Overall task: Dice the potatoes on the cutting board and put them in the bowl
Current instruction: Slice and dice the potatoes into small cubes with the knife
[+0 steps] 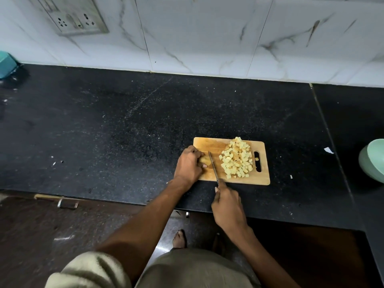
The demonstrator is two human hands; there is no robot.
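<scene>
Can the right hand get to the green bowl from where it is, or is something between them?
Probably yes. The bowl sits at the far right counter edge, and only bare counter lies between it and the board. But the right hand grips the knife, so it isn't free yet.

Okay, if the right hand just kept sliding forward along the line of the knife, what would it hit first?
Most likely the near edge of the cutting board: the right hand sits just short of it, gripping the knife. Height above the counter is unclear.
</scene>
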